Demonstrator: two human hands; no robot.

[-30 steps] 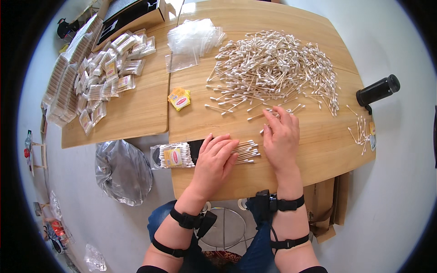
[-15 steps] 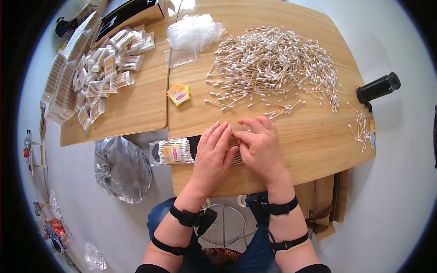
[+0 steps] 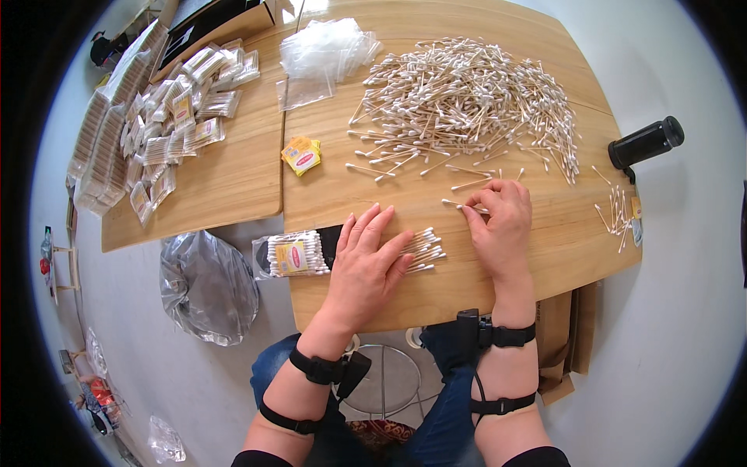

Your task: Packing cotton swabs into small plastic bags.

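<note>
We log our left hand [image 3: 366, 261] spread flat on the table [image 3: 498, 288], fingertips against a small swab bundle [image 3: 424, 249] lying crosswise; our right hand [image 3: 502, 222], nearer the loose swab heap [image 3: 467, 101] ahead, pinches one swab [image 3: 464, 207].

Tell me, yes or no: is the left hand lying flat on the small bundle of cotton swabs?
Yes, the left hand lies palm-down with its fingertips on the small bundle of cotton swabs.

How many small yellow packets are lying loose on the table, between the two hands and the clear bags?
2. Both yellow packets lie together, touching, left of the big swab pile; one partly overlaps the other, so more could be hidden beneath.
</note>
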